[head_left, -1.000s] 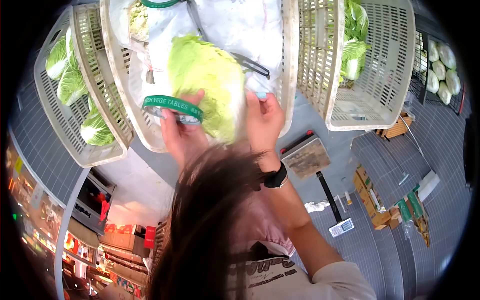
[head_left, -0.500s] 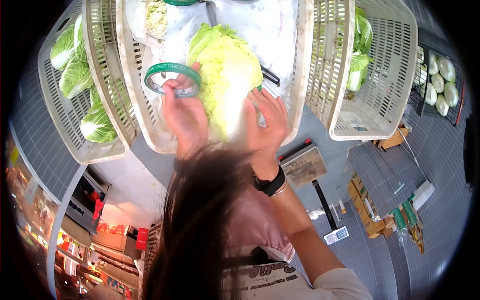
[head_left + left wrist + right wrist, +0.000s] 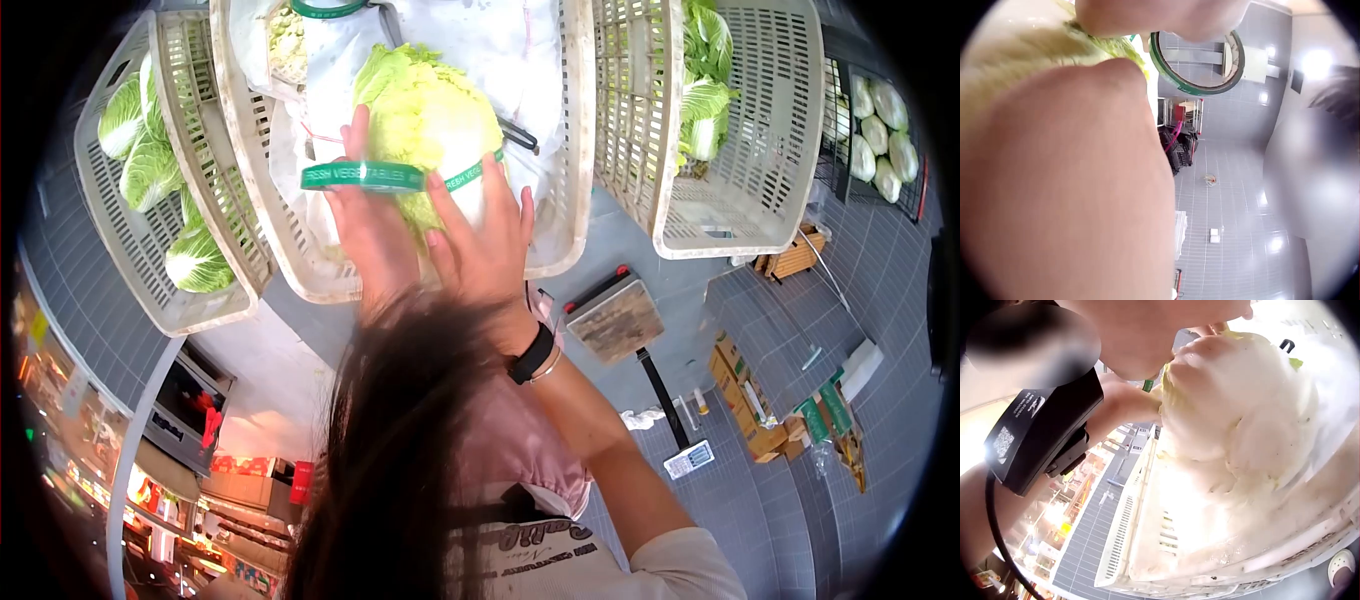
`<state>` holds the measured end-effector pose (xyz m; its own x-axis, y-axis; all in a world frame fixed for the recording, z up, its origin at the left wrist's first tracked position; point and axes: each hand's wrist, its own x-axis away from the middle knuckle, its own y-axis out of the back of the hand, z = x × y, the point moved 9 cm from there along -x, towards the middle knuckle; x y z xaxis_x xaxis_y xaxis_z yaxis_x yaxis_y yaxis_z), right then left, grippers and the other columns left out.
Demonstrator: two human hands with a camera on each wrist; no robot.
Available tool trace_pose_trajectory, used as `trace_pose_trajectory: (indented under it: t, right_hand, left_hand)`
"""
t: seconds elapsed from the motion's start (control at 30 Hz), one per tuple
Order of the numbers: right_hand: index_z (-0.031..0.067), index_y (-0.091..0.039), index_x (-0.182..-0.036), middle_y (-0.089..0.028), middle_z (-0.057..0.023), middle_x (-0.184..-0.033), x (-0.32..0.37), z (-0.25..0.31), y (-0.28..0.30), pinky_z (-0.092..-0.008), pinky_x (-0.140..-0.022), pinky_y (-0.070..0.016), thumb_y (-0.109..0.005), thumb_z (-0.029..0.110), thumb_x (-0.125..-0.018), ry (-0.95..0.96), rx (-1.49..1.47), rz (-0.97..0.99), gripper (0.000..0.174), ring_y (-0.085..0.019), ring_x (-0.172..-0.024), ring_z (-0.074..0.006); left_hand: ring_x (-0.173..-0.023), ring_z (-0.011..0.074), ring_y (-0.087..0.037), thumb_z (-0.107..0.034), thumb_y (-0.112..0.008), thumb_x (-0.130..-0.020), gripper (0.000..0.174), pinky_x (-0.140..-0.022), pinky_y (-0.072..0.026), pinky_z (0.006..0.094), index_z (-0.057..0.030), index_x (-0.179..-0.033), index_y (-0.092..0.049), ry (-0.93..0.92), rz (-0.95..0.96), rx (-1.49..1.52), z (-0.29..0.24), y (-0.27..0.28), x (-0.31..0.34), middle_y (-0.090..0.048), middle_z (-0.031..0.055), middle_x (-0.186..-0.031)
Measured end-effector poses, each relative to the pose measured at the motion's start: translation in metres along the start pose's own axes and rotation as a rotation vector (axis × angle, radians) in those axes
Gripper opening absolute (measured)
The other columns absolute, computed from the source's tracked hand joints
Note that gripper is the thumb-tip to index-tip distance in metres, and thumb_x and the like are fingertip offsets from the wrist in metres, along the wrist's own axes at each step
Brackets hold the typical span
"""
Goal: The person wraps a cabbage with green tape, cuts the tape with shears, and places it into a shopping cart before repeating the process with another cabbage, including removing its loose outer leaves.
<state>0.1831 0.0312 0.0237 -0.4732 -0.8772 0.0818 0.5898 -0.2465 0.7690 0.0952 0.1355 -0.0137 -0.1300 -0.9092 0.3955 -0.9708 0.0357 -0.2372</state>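
A pale napa cabbage [image 3: 430, 110] lies in the middle crate, its white base toward the person. My left hand [image 3: 375, 235] is at its left side and holds a roll of green tape [image 3: 335, 176] printed "FRESH VEGETABLES". In the left wrist view the tape roll [image 3: 1197, 87] shows beyond the fingers. A green tape strip [image 3: 465, 178] runs across the cabbage. My right hand [image 3: 485, 235] lies over the cabbage's near part, fingers spread and fairly straight, fingertips at the strip. The right wrist view shows the cabbage's white base [image 3: 1260, 437] close up.
White plastic lining [image 3: 530, 60] covers the middle crate [image 3: 290, 265], with a dark-handled tool [image 3: 518, 137] right of the cabbage. Crates with more cabbages [image 3: 200, 260] [image 3: 705, 110] flank it. A floor scale [image 3: 615, 315] stands at the lower right.
My right hand has moved left from the cabbage's right side onto its near part, its fingers spreading. A printed tape strip now shows on the cabbage. The roll has turned edge-on in my left hand.
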Motion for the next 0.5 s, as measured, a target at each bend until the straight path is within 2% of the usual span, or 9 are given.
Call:
trace_pose_trajectory:
  t: [0.1, 0.2, 0.23, 0.27, 0.37, 0.43, 0.5]
  right_hand:
    - [0.0198, -0.051, -0.134, -0.033, -0.0248, -0.142, 0.000, -0.004, 0.007, -0.0603, -0.106, -0.0155, -0.054, 0.030, -0.090, -0.043, -0.060, 0.003, 0.046, -0.040, -0.127, -0.0376]
    - [0.0152, -0.051, -0.132, -0.043, -0.0201, -0.136, -0.003, -0.019, 0.020, -0.0589, -0.108, -0.0120, -0.056, 0.027, -0.089, -0.142, -0.259, -0.070, 0.045, -0.045, -0.124, -0.0338]
    - [0.0138, -0.052, -0.130, -0.048, -0.0188, -0.132, -0.006, -0.022, 0.027, -0.0584, -0.109, -0.0113, -0.057, 0.025, -0.089, -0.176, -0.353, -0.098, 0.043, -0.047, -0.123, -0.0328]
    - [0.0124, -0.053, -0.128, -0.052, -0.0174, -0.129, -0.006, -0.026, 0.032, -0.0578, -0.109, -0.0107, -0.057, 0.023, -0.089, -0.213, -0.449, -0.123, 0.041, -0.050, -0.121, -0.0318]
    - [0.0097, -0.057, -0.119, -0.062, -0.0158, -0.113, -0.007, -0.036, 0.029, -0.0573, -0.110, -0.0120, -0.059, 0.016, -0.086, -0.149, -0.371, -0.127, 0.033, -0.057, -0.113, -0.0310]
    - [0.0078, -0.058, -0.114, -0.063, -0.0159, -0.109, -0.011, -0.037, 0.031, -0.0566, -0.111, -0.0135, -0.059, 0.013, -0.085, -0.107, -0.339, -0.127, 0.029, -0.058, -0.110, -0.0318]
    - [0.0056, -0.059, -0.108, -0.064, -0.0148, -0.105, -0.014, -0.033, 0.033, -0.0565, -0.111, -0.0164, -0.059, 0.011, -0.083, -0.082, -0.316, -0.134, 0.025, -0.060, -0.107, -0.0307]
  left_hand:
    - [-0.143, 0.0237, -0.010, -0.046, -0.017, -0.102, 0.062, -0.115, -0.0097, 0.0373, -0.0040, -0.148, -0.023, 0.054, 0.014, -0.292, 0.003, -0.012, 0.011, -0.014, 0.0169, -0.155]
    - [-0.143, 0.0229, -0.011, -0.037, -0.016, -0.103, 0.055, -0.115, -0.0092, 0.0348, -0.0026, -0.144, -0.029, 0.004, -0.047, -0.245, 0.005, -0.019, 0.023, -0.025, 0.0130, -0.152]
    - [-0.144, 0.0261, -0.006, -0.032, -0.018, -0.103, 0.049, -0.115, -0.0055, 0.0374, -0.0042, -0.144, -0.022, -0.029, 0.029, -0.323, 0.006, -0.021, 0.028, -0.015, 0.0174, -0.155]
    - [-0.144, 0.0277, -0.004, -0.026, -0.024, -0.102, 0.044, -0.115, -0.0044, 0.0389, -0.0049, -0.141, -0.022, -0.128, 0.074, -0.328, 0.008, -0.021, 0.031, -0.013, 0.0193, -0.155]
    - [-0.144, 0.0339, 0.004, -0.008, -0.040, -0.096, 0.041, -0.114, -0.0001, 0.0449, -0.0073, -0.132, -0.021, -0.368, 0.204, -0.406, 0.010, -0.021, 0.037, -0.008, 0.0260, -0.153]
    - [-0.142, 0.0394, 0.009, 0.004, -0.050, -0.089, 0.046, -0.112, 0.0041, 0.0508, -0.0095, -0.123, -0.022, -0.445, 0.272, -0.526, 0.007, -0.028, 0.041, -0.009, 0.0314, -0.151]
    - [-0.142, 0.0397, 0.011, 0.008, -0.054, -0.082, 0.061, -0.112, 0.0042, 0.0506, -0.0088, -0.129, -0.019, -0.453, 0.257, -0.627, -0.001, -0.030, 0.047, -0.004, 0.0308, -0.152]
